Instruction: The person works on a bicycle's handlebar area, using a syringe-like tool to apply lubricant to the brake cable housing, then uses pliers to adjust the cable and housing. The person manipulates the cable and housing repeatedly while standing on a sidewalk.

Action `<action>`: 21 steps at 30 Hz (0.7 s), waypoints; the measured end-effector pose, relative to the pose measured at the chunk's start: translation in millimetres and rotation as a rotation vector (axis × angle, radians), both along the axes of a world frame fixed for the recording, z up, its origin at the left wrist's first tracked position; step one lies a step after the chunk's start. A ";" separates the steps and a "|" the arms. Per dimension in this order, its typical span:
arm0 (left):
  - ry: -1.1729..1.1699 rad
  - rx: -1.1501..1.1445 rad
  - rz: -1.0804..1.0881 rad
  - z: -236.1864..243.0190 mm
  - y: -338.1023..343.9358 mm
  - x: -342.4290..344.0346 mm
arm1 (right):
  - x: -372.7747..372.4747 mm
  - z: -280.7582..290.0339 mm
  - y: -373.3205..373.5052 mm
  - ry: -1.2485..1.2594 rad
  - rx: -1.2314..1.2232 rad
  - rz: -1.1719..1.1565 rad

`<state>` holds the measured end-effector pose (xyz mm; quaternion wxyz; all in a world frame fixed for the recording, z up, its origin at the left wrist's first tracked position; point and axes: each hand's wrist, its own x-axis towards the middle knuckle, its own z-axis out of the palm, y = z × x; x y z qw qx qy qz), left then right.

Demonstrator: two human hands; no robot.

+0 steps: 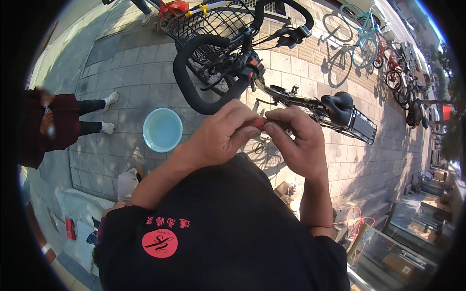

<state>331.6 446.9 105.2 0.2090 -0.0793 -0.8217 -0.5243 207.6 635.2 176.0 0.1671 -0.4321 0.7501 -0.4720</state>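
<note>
My left hand [221, 136] and my right hand [298, 138] meet in front of my chest. Between their fingertips is a small red object [258, 123], mostly covered by the fingers, so its kind cannot be made out. Both hands are closed in a pinch, thumbs against the forefingers. Just beyond them stands a bicycle with black drop handlebars [183, 72], a wire front basket [213, 24], a black saddle [338, 107] and a rear rack [363, 127].
A pale blue basin [162, 130] of water sits on the paving left of my forearm. A person in a dark red coat [58, 123] stands at far left. More bicycles [366, 41] line the upper right. Glass-sided cases [393, 262] and an orange cord [357, 218] are at lower right.
</note>
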 end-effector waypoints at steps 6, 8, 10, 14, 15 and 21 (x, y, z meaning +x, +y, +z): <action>0.048 0.193 -0.085 -4.4 -13.7 7.0 | -0.5 -3.3 -1.6 -0.053 -0.207 0.017; 0.124 0.160 -0.084 -5.7 -15.6 9.7 | -1.0 -1.6 -3.9 0.030 -0.231 0.048; 0.160 0.300 -0.132 -8.3 -13.1 11.8 | -1.1 4.7 -4.1 0.121 -0.230 0.081; 0.152 0.395 -0.119 -16.5 -15.8 8.4 | 2.8 17.2 -7.8 0.181 -0.253 0.147; 0.151 0.389 -0.120 -18.2 -18.2 6.2 | 4.7 20.4 -7.9 0.185 -0.224 0.151; 0.134 0.348 -0.100 -11.7 -16.8 6.2 | 8.4 22.5 -18.1 0.224 -0.153 0.157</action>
